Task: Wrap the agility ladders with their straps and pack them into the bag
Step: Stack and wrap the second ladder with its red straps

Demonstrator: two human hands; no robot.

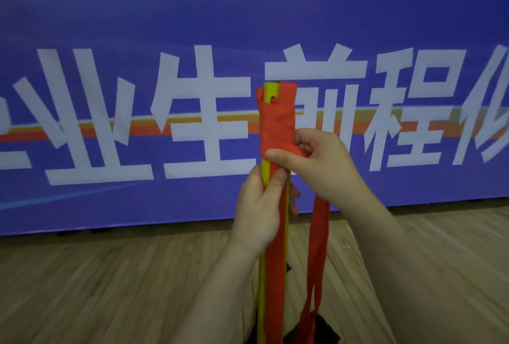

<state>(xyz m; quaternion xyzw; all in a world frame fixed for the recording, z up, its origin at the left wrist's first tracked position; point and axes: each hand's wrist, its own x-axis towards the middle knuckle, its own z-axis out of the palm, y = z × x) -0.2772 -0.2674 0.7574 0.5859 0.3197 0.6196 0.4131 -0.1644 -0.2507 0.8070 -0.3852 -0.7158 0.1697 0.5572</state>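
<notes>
I hold an upright bundle of yellow ladder rungs (266, 175) in front of me. A red strap (278, 120) is wound around its upper part, and more red strap runs down alongside the rungs. My left hand (261, 206) grips the bundle just below the wound section. My right hand (322, 162) pinches the strap at the lower edge of the winding, thumb across it. A loose length of red strap (319, 247) hangs from my right hand toward a dark shape (322, 330) at the bottom edge, possibly the bag.
A large purple banner (110, 95) with white characters stands close ahead like a wall. Below it lies a wooden plank floor (124, 288).
</notes>
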